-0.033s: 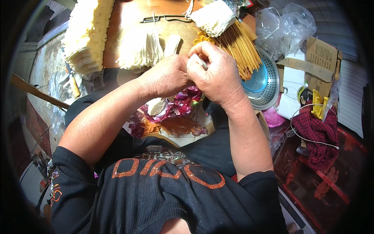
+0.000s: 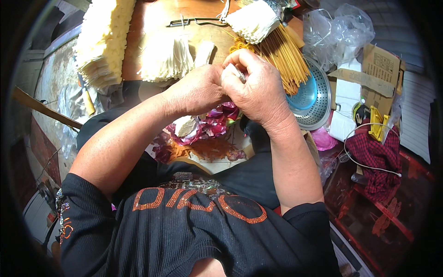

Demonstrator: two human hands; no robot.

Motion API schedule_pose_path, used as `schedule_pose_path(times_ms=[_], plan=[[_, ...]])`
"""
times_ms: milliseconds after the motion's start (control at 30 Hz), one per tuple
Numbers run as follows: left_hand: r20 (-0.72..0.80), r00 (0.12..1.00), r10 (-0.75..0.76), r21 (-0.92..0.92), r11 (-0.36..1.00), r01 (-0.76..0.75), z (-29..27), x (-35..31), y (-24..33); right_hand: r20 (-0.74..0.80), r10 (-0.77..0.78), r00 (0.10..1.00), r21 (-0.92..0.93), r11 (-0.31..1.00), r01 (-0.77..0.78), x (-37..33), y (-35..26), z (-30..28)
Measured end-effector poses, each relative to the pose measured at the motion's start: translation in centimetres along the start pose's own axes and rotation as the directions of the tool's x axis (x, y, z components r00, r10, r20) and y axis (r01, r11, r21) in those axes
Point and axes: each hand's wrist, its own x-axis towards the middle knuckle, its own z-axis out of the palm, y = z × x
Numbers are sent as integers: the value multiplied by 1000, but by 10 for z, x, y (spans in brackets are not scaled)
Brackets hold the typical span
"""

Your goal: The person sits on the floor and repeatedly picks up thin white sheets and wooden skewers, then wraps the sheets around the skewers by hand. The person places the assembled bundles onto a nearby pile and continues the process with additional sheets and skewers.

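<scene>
My left hand and my right hand meet over the near edge of the wooden table, both with curled fingers. A small whitish thing shows between the thumb and fingers of my right hand; its kind cannot be made out. My left fingertips press in against the right hand and are largely hidden. Just beyond my left hand lie a loose bundle of thin white strands and a smaller pale bundle. Beside my right hand is a bundle of thin orange-yellow sticks, with a white-ended bundle across it.
A tall stack of cream-coloured layered pieces stands at the table's left. A dark metal clip-like tool lies farther back. To the right are a perforated metal basin, clear plastic bags and cardboard. Crumpled purple-red wrapping lies below my hands.
</scene>
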Motion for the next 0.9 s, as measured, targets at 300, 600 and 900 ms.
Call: schedule_pose_path(times_ms=[300, 600, 900], plan=[[9, 1000, 19, 21, 1000, -19, -2, -1, 0, 19, 0, 1000, -3, 1000, 0, 1, -1, 2], [-15, 1000, 25, 58, 998, -24, -2, -4, 5, 20, 15, 1000, 10, 1000, -15, 0, 0, 3], [38, 998, -45, 105, 994, 41, -4, -4, 10, -21, 4, 1000, 17, 1000, -4, -2, 1, 6]])
